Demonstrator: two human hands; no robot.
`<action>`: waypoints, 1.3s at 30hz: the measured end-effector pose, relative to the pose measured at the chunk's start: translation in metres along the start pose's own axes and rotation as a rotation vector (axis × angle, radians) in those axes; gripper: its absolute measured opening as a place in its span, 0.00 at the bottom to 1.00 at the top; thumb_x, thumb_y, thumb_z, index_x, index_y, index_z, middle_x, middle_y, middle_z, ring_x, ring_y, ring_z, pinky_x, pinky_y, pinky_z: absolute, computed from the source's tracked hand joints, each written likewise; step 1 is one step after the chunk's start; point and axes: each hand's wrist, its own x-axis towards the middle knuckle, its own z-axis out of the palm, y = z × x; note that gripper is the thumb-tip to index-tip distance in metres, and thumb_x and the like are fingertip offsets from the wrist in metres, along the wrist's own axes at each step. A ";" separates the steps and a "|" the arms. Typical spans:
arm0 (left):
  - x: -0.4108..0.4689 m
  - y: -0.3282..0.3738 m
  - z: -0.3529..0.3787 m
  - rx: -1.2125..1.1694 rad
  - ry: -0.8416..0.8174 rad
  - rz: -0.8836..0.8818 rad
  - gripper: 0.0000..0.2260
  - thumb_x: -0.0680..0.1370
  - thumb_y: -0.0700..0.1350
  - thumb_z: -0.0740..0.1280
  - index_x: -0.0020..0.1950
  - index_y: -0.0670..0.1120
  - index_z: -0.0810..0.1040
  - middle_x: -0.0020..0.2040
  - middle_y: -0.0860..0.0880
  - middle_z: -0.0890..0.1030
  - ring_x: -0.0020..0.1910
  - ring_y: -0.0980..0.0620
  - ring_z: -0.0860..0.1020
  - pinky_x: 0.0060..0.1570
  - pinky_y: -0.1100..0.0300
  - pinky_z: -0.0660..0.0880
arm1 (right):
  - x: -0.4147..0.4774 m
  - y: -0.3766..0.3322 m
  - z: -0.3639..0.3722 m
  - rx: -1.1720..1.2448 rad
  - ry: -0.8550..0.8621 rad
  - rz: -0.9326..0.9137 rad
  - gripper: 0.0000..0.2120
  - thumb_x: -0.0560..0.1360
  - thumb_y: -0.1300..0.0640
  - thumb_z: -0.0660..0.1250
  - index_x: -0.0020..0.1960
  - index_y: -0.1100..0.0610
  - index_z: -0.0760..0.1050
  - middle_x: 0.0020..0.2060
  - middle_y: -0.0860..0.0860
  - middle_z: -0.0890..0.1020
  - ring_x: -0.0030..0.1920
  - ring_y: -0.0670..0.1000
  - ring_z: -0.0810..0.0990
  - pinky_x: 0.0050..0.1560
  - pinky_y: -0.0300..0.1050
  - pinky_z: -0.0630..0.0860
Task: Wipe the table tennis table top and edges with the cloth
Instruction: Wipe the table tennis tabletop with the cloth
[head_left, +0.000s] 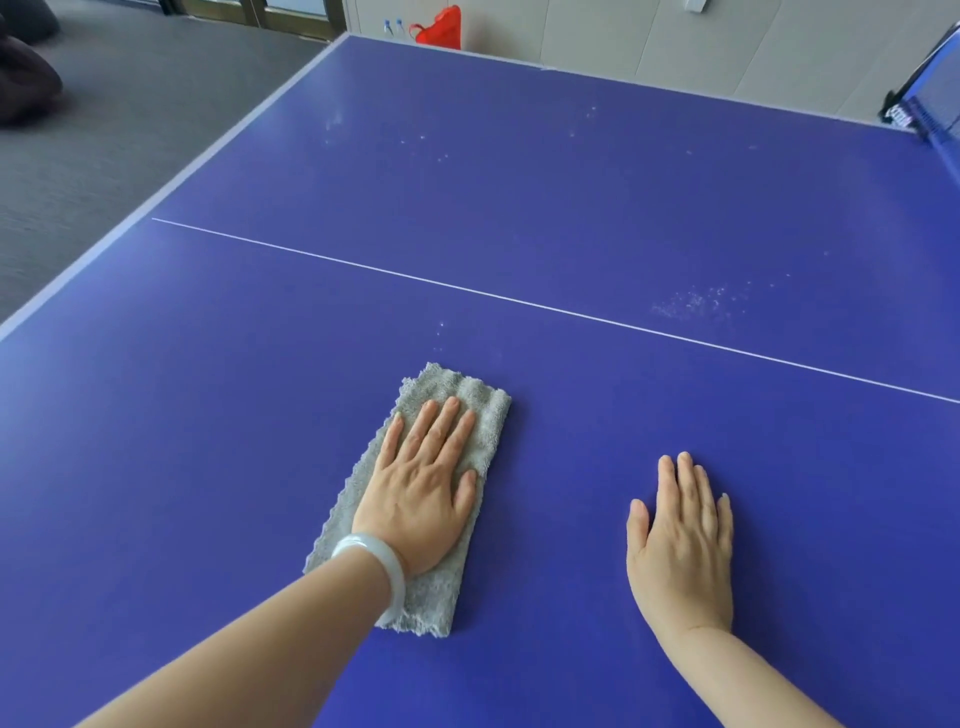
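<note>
Left fingers (441, 421): straight, close together, pointing to 1 o'clock, pressed flat on the cloth (470, 408).
Left hand (421, 493): palm down on the cloth's middle; white bangle (376, 569) at the wrist.
Cloth: grey, folded into a long strip, flat on the table (571, 208), long axis running 1 to 7 o'clock, near the frame's 6 o'clock edge.
Right fingers (685, 478): straight, close together, thumb held apart, pointing to 12 o'clock.
Right hand (680, 540): flat on the bare blue top at 3 o'clock of the cloth, well apart from it.
White line (519, 299): crosses the top beyond both hands.
Dust specks (691, 301): at 12 o'clock of the right hand, just beyond the line.
Net (930, 104): at 2 o'clock.
Red bag (441, 28): at 12 o'clock, past the far edge.
</note>
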 end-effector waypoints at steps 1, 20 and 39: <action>0.001 -0.001 -0.001 -0.003 -0.002 0.002 0.28 0.81 0.59 0.42 0.82 0.55 0.44 0.81 0.57 0.43 0.79 0.57 0.37 0.78 0.49 0.39 | 0.001 -0.003 -0.001 -0.002 -0.001 0.008 0.28 0.81 0.53 0.60 0.77 0.65 0.63 0.76 0.61 0.64 0.77 0.61 0.62 0.76 0.62 0.57; 0.088 0.028 0.001 -0.070 -0.042 0.314 0.26 0.82 0.56 0.46 0.81 0.57 0.49 0.81 0.57 0.48 0.80 0.52 0.42 0.77 0.44 0.37 | 0.090 -0.079 0.014 0.038 0.022 0.189 0.33 0.82 0.43 0.53 0.80 0.61 0.53 0.80 0.58 0.55 0.80 0.56 0.52 0.79 0.58 0.47; 0.037 0.032 0.007 -0.116 0.086 0.012 0.28 0.82 0.56 0.48 0.82 0.52 0.52 0.82 0.52 0.50 0.80 0.49 0.43 0.77 0.42 0.42 | 0.091 -0.075 0.014 0.114 0.022 0.203 0.32 0.82 0.43 0.51 0.80 0.60 0.53 0.80 0.56 0.54 0.80 0.55 0.50 0.79 0.56 0.44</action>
